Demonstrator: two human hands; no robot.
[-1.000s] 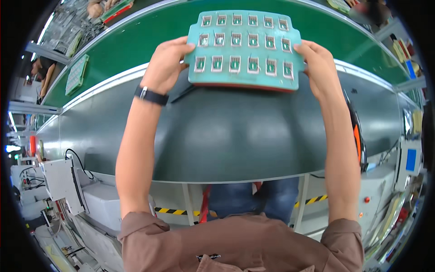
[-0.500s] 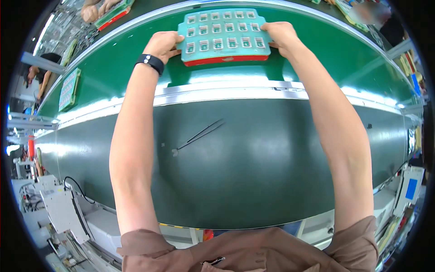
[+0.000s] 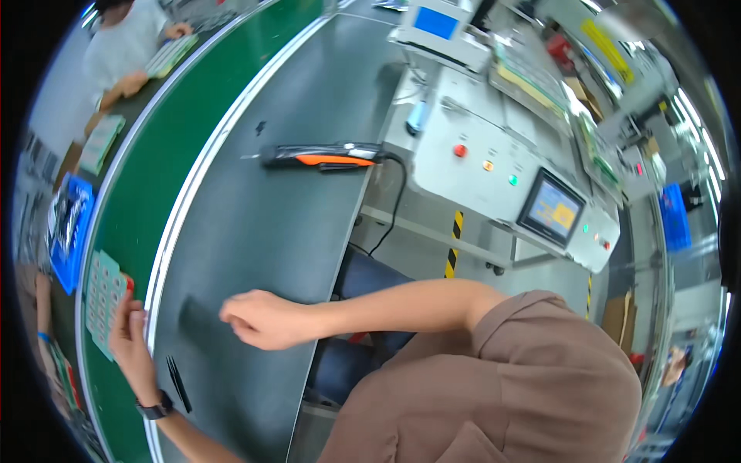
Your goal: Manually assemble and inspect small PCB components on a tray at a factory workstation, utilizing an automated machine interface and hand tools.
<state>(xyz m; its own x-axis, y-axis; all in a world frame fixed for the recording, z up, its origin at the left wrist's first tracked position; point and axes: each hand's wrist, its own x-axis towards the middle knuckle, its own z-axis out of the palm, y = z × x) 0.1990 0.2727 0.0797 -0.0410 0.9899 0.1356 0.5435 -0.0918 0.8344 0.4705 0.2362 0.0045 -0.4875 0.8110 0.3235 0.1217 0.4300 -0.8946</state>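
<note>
A teal tray (image 3: 101,297) with rows of small square windows and a red edge lies on the green conveyor at the left. My left hand (image 3: 133,343), with a dark band at its wrist, is at the tray's near side, fingers stretched out; whether they touch it I cannot tell. Over the dark grey worktop hangs my right hand (image 3: 266,320), its fingers curled in with nothing visible in them. Black tweezers (image 3: 178,383) lie on the worktop between the conveyor's rail and my body.
An orange-and-black handheld electric tool (image 3: 324,157) with a cord lies farther along the worktop. To the right stands a white machine with buttons and a touchscreen (image 3: 551,207). Across the conveyor are a blue bin (image 3: 73,231) and a co-worker (image 3: 127,54) handling another tray.
The view has swung to the right. Both hands have come off the tray's two sides; my right hand has drawn back over the worktop, while my left remains near the tray.
</note>
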